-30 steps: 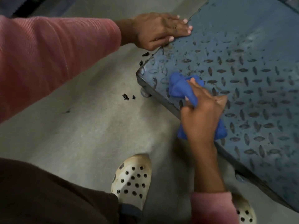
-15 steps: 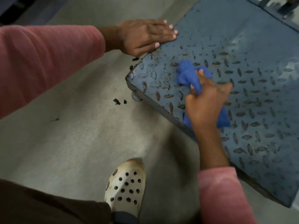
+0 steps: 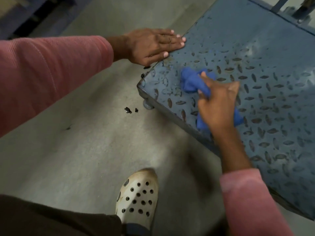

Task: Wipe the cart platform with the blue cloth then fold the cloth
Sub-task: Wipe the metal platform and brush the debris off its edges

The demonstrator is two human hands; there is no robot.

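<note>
The blue cloth (image 3: 191, 82) is bunched up, and much of it is hidden under the right hand (image 3: 219, 106). Only a wad ahead of the knuckles and two ends below the palm show. That hand's fingers (image 3: 202, 97) are curled round the cloth, holding it down on the cart platform (image 3: 259, 48) near its closest corner.

The left hand (image 3: 151, 46) lies flat on the platform's side edge, fingers (image 3: 172, 40) straight and together, well apart from the cloth.

The platform's far and right sides are cut off by the frame. Dark uprights (image 3: 279, 5) at the top right are blurred, perhaps part of the cart's handle. A grey caster (image 3: 148, 105) sits half hidden under the corner.

The platform is worn blue-grey metal with a raised diamond tread. It stands on a grey concrete floor (image 3: 76, 147), where small black fragments (image 3: 128, 110) lie near the caster. A pale perforated clog (image 3: 138, 198) is planted on the floor below.
</note>
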